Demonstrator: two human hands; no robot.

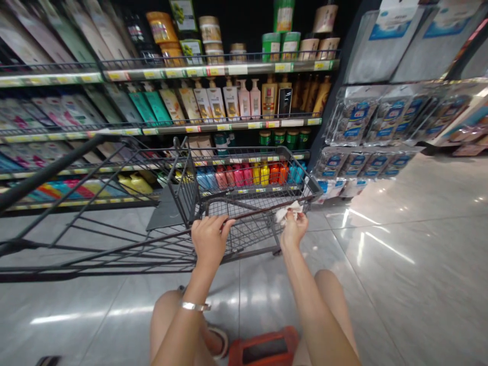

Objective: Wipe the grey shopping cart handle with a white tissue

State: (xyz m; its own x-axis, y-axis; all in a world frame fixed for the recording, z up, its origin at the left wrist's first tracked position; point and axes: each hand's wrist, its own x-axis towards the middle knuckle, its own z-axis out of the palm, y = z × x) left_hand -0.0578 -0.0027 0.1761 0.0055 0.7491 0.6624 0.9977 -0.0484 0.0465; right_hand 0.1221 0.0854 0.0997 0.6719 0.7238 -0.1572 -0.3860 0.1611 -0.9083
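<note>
1. The cart (259,210) stands side-on in front of the person, its handle end to the left.
2. The left hand (209,239) is on the cart's near rail, around its middle, fingers curled over the bar and thumb set apart from them.
3. The right hand (294,231) is near the rail's right end, fingertips pinched together on a crumpled white cloth (282,215).
4. The cloth is at that rail, bunched against it.
5. A silver bracelet (195,306) circles the left wrist, below the cart's rail in view.
6. Behind the cart, shelves (244,125) carry bottles (231,101) and tubs (271,47).
7. Right of the cart hang packets (353,122).
8. A red object (237,354) sits nearer the person than the cart, between the legs.
</note>
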